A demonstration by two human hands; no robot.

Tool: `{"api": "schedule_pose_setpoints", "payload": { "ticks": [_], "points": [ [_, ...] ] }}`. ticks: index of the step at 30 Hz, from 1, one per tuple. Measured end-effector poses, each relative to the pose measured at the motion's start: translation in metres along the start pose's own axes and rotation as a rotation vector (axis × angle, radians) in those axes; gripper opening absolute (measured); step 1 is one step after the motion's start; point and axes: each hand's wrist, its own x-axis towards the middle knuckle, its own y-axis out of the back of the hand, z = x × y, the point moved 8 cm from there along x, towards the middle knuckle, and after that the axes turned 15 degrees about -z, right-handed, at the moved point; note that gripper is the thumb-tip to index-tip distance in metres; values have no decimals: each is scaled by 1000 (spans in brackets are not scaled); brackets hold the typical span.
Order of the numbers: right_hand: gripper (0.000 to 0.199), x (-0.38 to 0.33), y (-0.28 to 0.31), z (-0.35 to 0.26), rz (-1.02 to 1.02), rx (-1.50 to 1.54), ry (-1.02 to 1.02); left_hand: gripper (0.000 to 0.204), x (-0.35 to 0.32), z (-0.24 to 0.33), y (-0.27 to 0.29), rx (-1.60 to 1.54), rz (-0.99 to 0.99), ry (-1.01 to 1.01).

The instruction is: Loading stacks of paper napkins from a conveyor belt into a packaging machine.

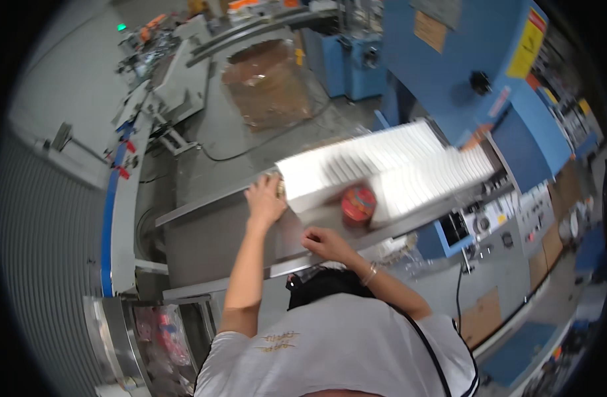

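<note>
White sheet stack (pixel 383 169) at bench (pixel 204 245) far edge: light, floppy; we press left hand (pixel 264 198) open on its end, right hand (pixel 320 241) loosely curled, empty.

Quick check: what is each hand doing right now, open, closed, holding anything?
Left hand: open, flat against the end of the white sheet stack.
Right hand: resting on the metal table, holding nothing visible; curl of fingers unclear.

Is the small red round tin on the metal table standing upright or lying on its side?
Upright, it seems: the red tin shows its round top to the camera above and sits on the metal table beside the white sheets.
</note>
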Motion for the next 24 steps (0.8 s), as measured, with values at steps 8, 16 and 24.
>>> {"api": "schedule_pose_setpoints", "payload": {
  "ticks": [8,16,24],
  "points": [
    [22,-42,23,-29,-76,-30,-50,44,35,6,1,-29,-155,-67],
    [26,-96,64,-65,-140,-123,-70,60,42,-18,-24,-123,-587,-8],
    [23,-119,100,-88,-148,-210,-124,62,24,-35,-62,-467,-814,62]
  ]
}}
